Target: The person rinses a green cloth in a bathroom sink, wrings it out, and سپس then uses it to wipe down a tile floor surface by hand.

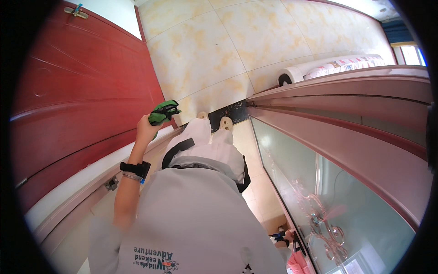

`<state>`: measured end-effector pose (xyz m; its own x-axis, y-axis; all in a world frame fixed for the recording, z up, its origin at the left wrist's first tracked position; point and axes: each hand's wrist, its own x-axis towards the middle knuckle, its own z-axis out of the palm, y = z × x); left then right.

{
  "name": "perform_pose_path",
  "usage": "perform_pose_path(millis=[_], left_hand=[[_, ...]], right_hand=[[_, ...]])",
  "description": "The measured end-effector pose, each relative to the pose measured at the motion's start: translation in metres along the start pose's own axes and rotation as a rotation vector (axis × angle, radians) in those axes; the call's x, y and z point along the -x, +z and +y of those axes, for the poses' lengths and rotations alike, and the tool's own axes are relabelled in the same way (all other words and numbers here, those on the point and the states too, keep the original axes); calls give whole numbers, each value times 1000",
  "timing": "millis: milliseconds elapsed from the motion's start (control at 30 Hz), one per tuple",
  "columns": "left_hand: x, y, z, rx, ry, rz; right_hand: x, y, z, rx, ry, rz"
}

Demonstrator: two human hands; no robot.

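My left hand (145, 127) is closed round a soft green bundle with black trim (163, 112), perhaps folded fabric; its exact kind does not show. It is held out in front of me, beside the red door (86, 86). A black band with a small box (136, 170) circles my left wrist. Only a sliver of my right arm (282, 244) shows low on the right, past my grey shirt, with a dark band on it. The fingers of that hand cannot be made out. It is near the glass sliding door (292, 160) and some pink items (297, 262).
I stand in a doorway on a dark threshold strip (230, 113). Ahead lies a yellow-marbled tile floor (196, 50). A pink door frame (337, 116) runs along my right, with a white rolled-edge object (296, 73) beyond it. A pale frame with a latch (111, 183) stands left.
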<state>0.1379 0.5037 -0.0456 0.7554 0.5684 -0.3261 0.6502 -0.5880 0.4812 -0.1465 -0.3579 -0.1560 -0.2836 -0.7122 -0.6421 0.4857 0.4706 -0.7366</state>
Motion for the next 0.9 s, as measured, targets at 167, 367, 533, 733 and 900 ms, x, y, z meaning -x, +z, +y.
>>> perform_pose_path(millis=[167,367,533,733,900], left_hand=[[6,11,5,-101,156,-12],[17,20,-41,50,188,34],[10,16,-14,103,160,18],[7,9,-22,69,138,7],[8,6,-31,47,96,28]], right_hand=[[-70,-35,2,234,-23,-253],[-127,-118,16,406,-97,-526],[-47,-166,22,255,-70,-438],[42,-172,58,720,118,-403],[106,-169,109,1175,246,-490]])
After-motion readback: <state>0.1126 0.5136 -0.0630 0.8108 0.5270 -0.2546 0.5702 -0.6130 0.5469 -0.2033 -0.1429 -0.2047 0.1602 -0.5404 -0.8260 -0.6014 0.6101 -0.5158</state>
